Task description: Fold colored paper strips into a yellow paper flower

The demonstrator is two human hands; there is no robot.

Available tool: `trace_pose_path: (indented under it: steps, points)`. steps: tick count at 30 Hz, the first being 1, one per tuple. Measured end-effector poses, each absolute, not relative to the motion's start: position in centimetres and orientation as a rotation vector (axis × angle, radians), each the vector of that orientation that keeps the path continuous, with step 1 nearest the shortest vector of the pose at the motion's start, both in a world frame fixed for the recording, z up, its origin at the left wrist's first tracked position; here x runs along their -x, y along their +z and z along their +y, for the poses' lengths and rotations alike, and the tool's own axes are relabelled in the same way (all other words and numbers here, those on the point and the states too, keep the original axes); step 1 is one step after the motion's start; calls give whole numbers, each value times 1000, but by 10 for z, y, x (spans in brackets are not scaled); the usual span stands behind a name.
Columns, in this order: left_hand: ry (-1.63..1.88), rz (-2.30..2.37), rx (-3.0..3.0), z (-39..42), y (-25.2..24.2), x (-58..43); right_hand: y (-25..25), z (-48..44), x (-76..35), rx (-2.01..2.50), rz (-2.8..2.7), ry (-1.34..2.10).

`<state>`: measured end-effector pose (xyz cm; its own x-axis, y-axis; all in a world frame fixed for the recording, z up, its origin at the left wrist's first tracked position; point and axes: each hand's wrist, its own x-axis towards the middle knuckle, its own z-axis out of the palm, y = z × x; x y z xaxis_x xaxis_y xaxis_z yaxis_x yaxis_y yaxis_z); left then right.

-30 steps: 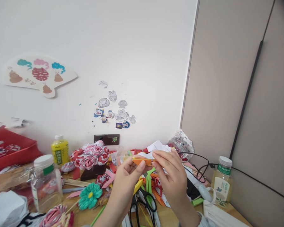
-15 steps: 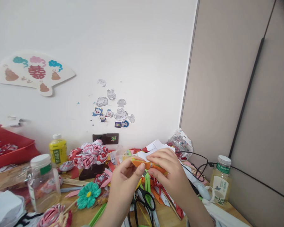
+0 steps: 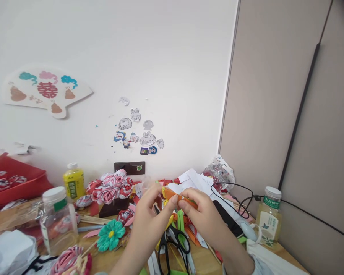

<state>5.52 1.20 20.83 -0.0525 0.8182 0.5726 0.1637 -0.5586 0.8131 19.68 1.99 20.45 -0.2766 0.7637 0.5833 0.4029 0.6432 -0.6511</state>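
Observation:
My left hand (image 3: 149,219) and my right hand (image 3: 202,215) meet above the cluttered table, both pinching a folded orange paper strip (image 3: 177,196) held roughly level, tilted down to the right. The left thumb and fingers grip its left end, and the right fingers are closed over its right part. A ring shows on the right hand near the strip. Below the hands lie black-handled scissors (image 3: 174,240) and loose green, yellow and orange paper strips (image 3: 180,221).
A teal paper flower (image 3: 111,235), red-and-white paper roses (image 3: 110,189), a clear plastic jar (image 3: 55,219), a yellow bottle (image 3: 73,181) and a red box (image 3: 14,183) fill the left. At right stand a pale drink bottle (image 3: 268,215), a black cable (image 3: 240,198) and a phone (image 3: 227,219).
Both hands have dropped slightly and moved closer together on the orange strip, whose right end has tilted downward; the right fingers now cover more of it.

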Motion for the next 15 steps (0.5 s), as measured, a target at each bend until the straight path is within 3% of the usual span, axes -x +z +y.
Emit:
trace_pose_path:
  steps: [9,15]
  points:
    - [1593,1022,-1210,20,208,-57,204,29,-196,756,-2049,-428]
    - [1575,994,-1172,23,205,-60,202,32,-195,746,-2016,-558]
